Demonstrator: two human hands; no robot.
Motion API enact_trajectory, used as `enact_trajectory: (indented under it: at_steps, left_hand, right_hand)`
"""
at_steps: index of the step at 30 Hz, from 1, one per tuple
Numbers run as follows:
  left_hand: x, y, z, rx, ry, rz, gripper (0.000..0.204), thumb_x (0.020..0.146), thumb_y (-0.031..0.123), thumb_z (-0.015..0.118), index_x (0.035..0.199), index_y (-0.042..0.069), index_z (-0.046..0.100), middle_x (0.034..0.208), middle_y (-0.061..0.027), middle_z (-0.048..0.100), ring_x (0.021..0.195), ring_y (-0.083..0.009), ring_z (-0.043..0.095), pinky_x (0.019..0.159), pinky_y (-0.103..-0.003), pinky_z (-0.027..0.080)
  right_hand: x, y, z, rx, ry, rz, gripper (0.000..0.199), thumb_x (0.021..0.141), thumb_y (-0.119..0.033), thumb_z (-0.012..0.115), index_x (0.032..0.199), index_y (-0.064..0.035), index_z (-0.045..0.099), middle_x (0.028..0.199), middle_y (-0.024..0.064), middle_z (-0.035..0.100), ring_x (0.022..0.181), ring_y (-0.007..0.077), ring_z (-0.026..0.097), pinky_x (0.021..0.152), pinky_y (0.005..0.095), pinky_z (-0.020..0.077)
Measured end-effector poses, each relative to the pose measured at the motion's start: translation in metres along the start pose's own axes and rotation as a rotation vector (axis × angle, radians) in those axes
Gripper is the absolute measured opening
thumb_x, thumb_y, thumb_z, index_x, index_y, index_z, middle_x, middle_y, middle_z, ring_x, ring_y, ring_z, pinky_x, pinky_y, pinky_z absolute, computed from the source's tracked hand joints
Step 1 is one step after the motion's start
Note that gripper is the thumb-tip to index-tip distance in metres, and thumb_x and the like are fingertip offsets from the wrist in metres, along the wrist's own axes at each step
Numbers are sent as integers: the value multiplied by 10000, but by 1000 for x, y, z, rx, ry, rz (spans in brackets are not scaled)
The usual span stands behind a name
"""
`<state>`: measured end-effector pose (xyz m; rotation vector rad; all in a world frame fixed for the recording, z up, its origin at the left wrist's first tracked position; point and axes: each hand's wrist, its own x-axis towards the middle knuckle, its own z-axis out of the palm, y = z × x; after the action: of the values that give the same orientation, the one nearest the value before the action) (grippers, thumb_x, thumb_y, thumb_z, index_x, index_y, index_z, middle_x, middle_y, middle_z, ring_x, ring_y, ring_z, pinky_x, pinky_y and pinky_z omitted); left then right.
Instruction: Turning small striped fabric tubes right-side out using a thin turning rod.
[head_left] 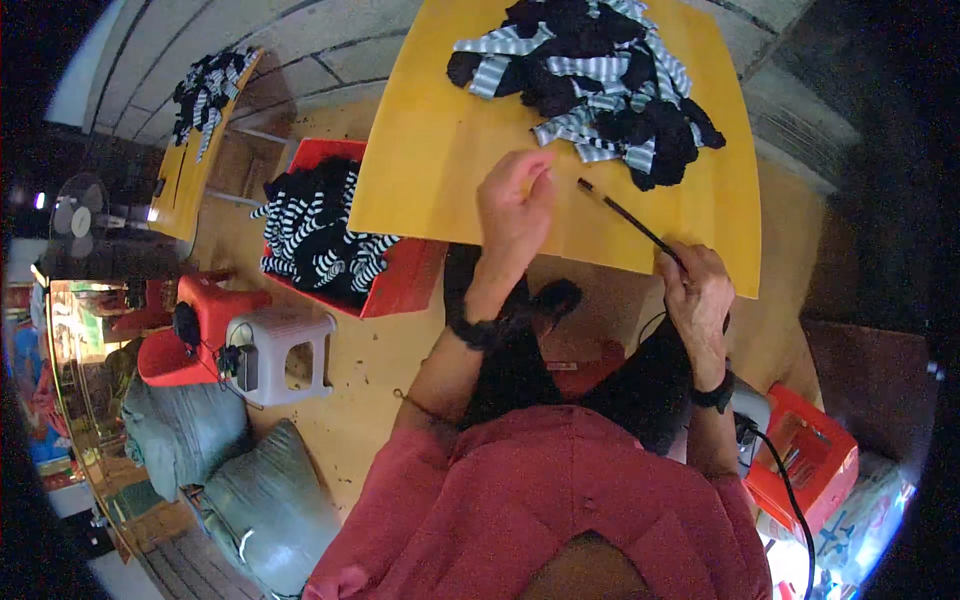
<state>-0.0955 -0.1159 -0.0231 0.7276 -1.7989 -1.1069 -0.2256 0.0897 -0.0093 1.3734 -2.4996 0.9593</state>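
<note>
My right hand (697,285) is closed round the near end of a thin black rod (638,225) at the table's front edge. The rod slants up and left over the yellow table (420,150), its far tip just short of the knit pieces. My left hand (517,205) is raised above the front edge, fingers curled and thumb against them; whatever may be between them is too small to make out. On the table's far side lies a loose heap of black and grey-white striped knit pieces (600,75).
Left of the table stands a red bin (400,290) full of black-and-white striped knit pieces (320,225). Farther left are a second yellow table (183,185) with a similar heap, a red stool (200,330) and a grey stool (300,350). A red crate (805,450) stands at my right.
</note>
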Motion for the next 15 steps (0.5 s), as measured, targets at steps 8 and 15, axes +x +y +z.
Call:
enact_trajectory:
  at_steps: [8,15]
  left_hand:
    - [32,-15,51,617,-47,271,165,737,23,599,894,73,588,844,-116,565,754,-313,564,654,-403,459]
    - [39,2,21,425,35,122,61,794,67,579,809,36,529,707,-127,587,629,-311,578,589,-380,456]
  right_hand:
    - [12,28,4,-37,-12,-47,138,707,-116,660,833,-58,651,746,102,572,712,288,564,610,379,463]
    - [13,31,5,50,88,-60,130,689,-100,671,804,-49,642,718,99,553,694,289,550,607,380,453]
